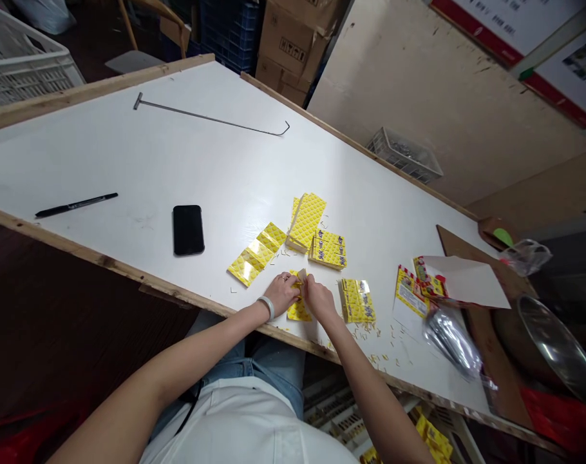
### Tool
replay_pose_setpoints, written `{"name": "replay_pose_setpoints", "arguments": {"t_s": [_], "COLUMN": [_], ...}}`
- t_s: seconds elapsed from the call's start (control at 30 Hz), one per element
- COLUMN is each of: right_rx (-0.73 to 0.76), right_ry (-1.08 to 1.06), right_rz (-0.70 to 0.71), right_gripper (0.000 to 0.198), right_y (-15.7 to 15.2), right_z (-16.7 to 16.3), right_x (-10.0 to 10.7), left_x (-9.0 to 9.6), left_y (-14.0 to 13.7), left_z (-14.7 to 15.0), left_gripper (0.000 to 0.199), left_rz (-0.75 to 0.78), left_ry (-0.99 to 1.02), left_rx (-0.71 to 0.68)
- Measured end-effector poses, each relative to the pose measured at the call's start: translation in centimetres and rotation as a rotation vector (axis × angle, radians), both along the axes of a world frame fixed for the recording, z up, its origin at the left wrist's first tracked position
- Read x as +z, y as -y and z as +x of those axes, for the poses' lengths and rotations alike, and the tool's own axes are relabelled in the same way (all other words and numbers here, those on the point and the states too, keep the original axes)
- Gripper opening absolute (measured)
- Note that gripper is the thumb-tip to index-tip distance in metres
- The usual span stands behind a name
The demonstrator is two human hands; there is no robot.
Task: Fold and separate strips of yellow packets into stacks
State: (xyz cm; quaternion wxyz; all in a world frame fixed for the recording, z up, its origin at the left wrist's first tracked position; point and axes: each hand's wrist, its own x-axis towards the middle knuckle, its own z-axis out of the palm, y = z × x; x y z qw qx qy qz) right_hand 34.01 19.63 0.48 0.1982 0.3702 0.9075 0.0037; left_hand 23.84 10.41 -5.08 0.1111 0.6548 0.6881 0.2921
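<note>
Both hands are together over a yellow printed card (299,313) near the table's front edge. My left hand (282,292), with a pale band at the wrist, has its fingers curled onto the card's left side. My right hand (319,298) pinches the card's raised upper edge from the right. The fingers partly hide the card. Just beyond stands a tall stack of yellow card sheets (306,222), with a lower stack of printed cards (328,249) against it. A creased yellow strip (257,254) lies to the left, and another card stack (357,300) is right of my right hand.
Small yellow scraps (370,332) are scattered at the front right. A black phone (188,230), a pen (75,205) and a hooked metal rod (210,118) lie to the left and back. An opened printed box (471,280), a clear plastic bag (452,341) and a metal bowl (558,341) are at the right.
</note>
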Motion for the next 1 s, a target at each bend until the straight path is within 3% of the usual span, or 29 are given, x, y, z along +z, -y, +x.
{"name": "replay_pose_setpoints", "arguments": {"t_s": [0.2,0.57,0.77,0.83,1.0], "right_rx": [0.014,-0.090,-0.083,-0.094,-0.261], "right_ry": [0.019,-0.049,-0.115,-0.210,-0.771], "right_rz": [0.027,0.080,0.041,-0.020,-0.344], "right_gripper": [0.017,0.019,0.019,0.022,0.051], "right_y": [0.6,2.4,2.2,2.3,3.6], "right_z": [-0.1,0.2,0.5,1.2,4.4], "right_x": [-0.1,-1.7,-1.4,-1.0,-0.9], "left_x": [-0.1,-0.3,-0.5,-0.4,-0.3], "left_y": [0.1,0.2,0.1,0.0,0.0], "left_z": [0.2,-0.3,-0.4,-0.4,-0.4], "left_gripper": [0.011,0.012,0.010,0.012,0.015], "left_rz": [-0.002,-0.018,-0.032,-0.035,-0.041], "left_ry": [-0.014,0.049,0.045,0.033,0.013], "left_rx": [-0.022,-0.015,-0.026,-0.024,-0.025]}}
